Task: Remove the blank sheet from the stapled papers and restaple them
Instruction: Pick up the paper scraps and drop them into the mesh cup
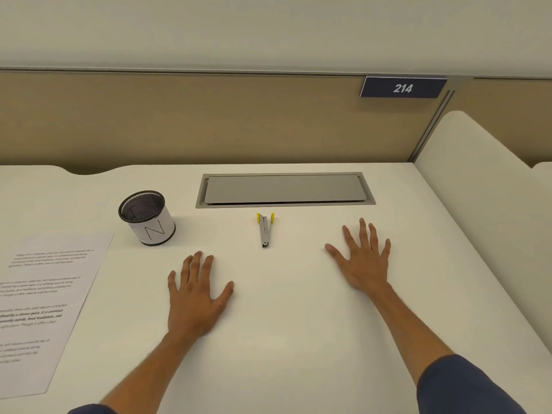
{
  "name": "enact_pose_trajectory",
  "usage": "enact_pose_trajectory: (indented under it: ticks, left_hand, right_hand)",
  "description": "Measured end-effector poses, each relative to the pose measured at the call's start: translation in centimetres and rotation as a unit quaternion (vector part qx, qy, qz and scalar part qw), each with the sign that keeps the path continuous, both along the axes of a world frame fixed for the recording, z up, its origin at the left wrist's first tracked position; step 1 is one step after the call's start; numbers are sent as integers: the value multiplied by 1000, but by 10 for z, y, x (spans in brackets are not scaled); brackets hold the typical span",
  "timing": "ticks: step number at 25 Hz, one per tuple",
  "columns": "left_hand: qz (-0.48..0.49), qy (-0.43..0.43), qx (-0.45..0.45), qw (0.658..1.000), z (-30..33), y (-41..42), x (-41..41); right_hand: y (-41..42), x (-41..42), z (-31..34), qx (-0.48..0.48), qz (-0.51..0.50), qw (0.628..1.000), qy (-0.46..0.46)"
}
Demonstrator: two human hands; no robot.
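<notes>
A printed sheet [44, 297] lies flat at the desk's left edge. A faint outline suggests a blank white sheet [137, 294] lying beside it and over its right edge, under my left hand. A small grey metal stapling tool [265, 231] with two yellow tabs lies in the middle of the desk, pointing toward me. My left hand [195, 297] rests palm down with its fingers spread, holding nothing, to the lower left of the tool. My right hand [363, 258] lies flat and open to the tool's right. Neither hand touches the tool.
A black mesh pen cup [148, 219] with a white label stands behind the papers at the left. A grey cable hatch [285, 189] is set into the white desk [298, 339] behind the tool. A tan partition with a "214" plate [403, 88] rises at the back.
</notes>
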State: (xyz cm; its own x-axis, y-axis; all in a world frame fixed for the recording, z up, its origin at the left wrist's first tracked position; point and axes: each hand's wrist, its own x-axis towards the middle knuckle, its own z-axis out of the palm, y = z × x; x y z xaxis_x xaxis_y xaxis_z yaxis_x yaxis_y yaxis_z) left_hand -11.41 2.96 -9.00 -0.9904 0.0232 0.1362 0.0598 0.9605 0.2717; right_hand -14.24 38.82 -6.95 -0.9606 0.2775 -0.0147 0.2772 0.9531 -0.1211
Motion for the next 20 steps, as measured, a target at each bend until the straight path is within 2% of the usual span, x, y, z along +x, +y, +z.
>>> enact_pose_trajectory:
  ticks: [5, 9, 11, 20]
  left_hand:
    - [0, -3, 3, 1000, -1, 0, 0]
    - [-2, -2, -4, 1000, -1, 0, -1]
    - [-1, -4, -6, 1000, -1, -1, 0]
    - [-4, -2, -4, 1000, -2, 0, -1]
  right_hand:
    - [21, -1, -2, 19, -54, 998, 26]
    - [39, 0, 11, -61, 5, 985, 162]
    - [46, -5, 21, -93, -2, 976, 197]
    - [66, -28, 37, -149, -48, 976, 153]
